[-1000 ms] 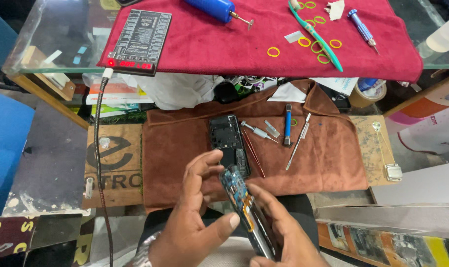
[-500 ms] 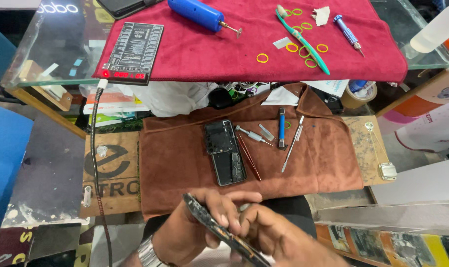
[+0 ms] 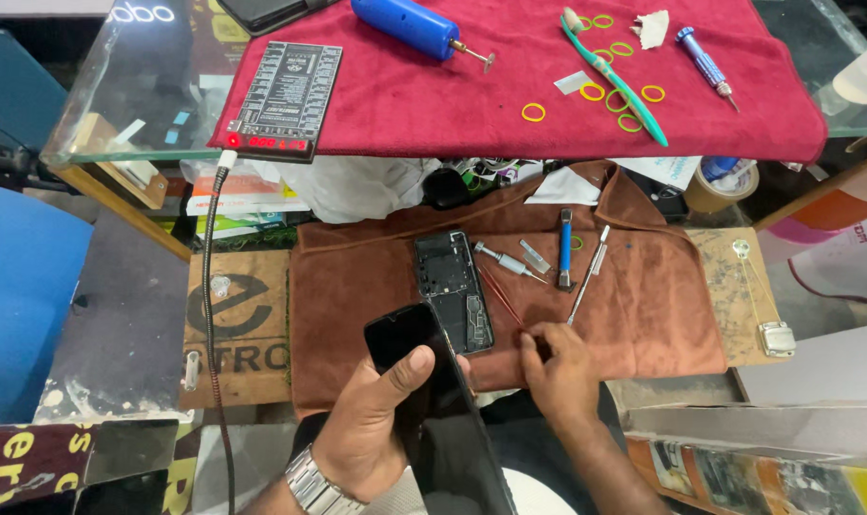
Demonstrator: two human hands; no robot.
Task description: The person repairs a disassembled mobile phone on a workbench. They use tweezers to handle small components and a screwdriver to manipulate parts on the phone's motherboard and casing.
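My left hand grips a black smartphone, screen side up, thumb across its left edge, near my lap. An opened phone frame with bare internals lies on the brown cloth just beyond it. My right hand rests on the cloth's front edge with its fingers pinched on the near end of thin red tweezers, which point up toward the frame.
On the brown cloth lie a blue-handled screwdriver, a silver screwdriver and a metal pry tool. The red cloth above holds a black board with cable, a blue tool, a teal toothbrush, yellow rings.
The phone has been turned from circuit side up to dark screen side up and now sits in my left hand alone. My right hand left it and reached to the red tweezers.
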